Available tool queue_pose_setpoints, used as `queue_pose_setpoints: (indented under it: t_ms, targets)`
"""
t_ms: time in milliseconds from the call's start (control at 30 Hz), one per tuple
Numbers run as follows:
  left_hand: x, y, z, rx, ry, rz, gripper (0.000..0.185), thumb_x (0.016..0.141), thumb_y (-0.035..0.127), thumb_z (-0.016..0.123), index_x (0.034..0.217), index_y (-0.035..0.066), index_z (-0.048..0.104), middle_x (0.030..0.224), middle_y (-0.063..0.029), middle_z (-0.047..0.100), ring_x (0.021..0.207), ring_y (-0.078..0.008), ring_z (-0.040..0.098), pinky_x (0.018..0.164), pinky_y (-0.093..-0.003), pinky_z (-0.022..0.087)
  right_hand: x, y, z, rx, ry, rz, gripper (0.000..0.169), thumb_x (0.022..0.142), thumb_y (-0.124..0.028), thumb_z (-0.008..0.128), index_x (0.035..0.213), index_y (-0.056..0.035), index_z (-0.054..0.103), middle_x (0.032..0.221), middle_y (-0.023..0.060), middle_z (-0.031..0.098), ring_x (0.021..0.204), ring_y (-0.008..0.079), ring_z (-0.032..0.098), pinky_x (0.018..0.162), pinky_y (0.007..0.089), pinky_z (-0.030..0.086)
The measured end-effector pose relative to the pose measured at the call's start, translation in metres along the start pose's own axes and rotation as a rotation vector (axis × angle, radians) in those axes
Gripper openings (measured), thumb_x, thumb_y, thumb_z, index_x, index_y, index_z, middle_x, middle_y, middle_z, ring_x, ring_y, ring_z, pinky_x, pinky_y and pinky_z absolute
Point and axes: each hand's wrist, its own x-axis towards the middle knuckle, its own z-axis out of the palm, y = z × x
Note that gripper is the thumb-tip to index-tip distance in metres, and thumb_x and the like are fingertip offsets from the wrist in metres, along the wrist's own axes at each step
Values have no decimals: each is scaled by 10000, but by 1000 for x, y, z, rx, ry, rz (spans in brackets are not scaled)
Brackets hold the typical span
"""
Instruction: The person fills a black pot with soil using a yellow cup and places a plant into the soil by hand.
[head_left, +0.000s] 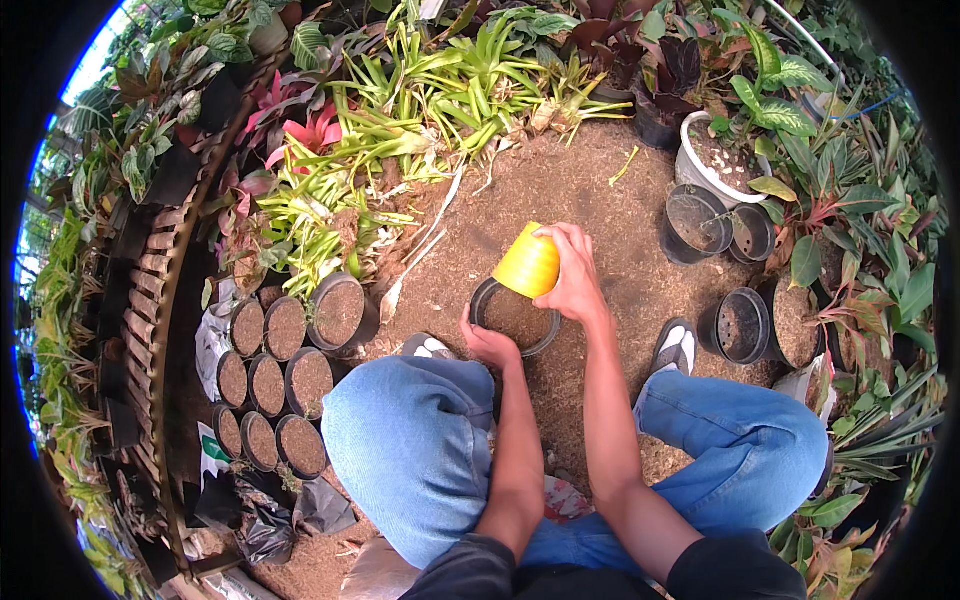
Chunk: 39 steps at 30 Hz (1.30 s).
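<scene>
A yellow ribbed plastic cup is gripped in my right hand, tipped with its mouth down over a black plastic pot. Brown potting soil shows inside that pot, which stands on the ground between my feet. My left hand rests against the pot's near left rim, fingers along its outer side. The inside of the cup is hidden from me.
Several soil-filled black pots stand in rows at left. Uprooted green bromeliads lie heaped ahead. At right are empty black pots, a white pot and leafy plants. Black plastic bags lie at lower left.
</scene>
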Motion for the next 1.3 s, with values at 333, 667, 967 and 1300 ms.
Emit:
queue_pose_setpoints:
  t_ms: [333, 667, 967, 1300]
  targets:
    - [-6, 4, 8, -25, 26, -23, 454, 973, 151, 361, 1248, 69, 713, 1238, -224, 710, 1170, -414, 655, 1027, -485, 498, 47, -54, 6, -686, -739, -507, 1066, 505, -195, 967, 1442, -200, 460, 1441, 205, 433, 1354, 422, 410, 1072, 586, 435]
    - [-1, 5, 1, 72, -22, -58, 437, 992, 124, 364, 1273, 65, 694, 1263, -218, 699, 1186, -412, 643, 1046, -474, 479, 39, 20, -80, -635, -557, -506, 1152, 622, -333, 919, 1568, -130, 295, 1472, 315, 322, 1334, 492, 399, 1105, 590, 404]
    - [7, 2, -8, 54, 1, -43, 460, 1001, 91, 326, 1305, 43, 668, 1307, -195, 679, 1221, -374, 627, 1081, -442, 450, -8, 143, -41, -614, -649, 506, 1346, 582, -571, 924, 1559, -15, 185, 1430, 372, 289, 1341, 579, 375, 1115, 604, 407]
    - [-3, 14, -3, 74, -70, -44, 473, 993, 97, 323, 1326, 36, 653, 1325, -204, 668, 1230, -385, 624, 1085, -447, 450, -54, 138, -18, -492, -358, 859, 1193, 663, -628, 864, 1499, -92, 202, 1437, 303, 266, 1341, 541, 365, 1068, 620, 416]
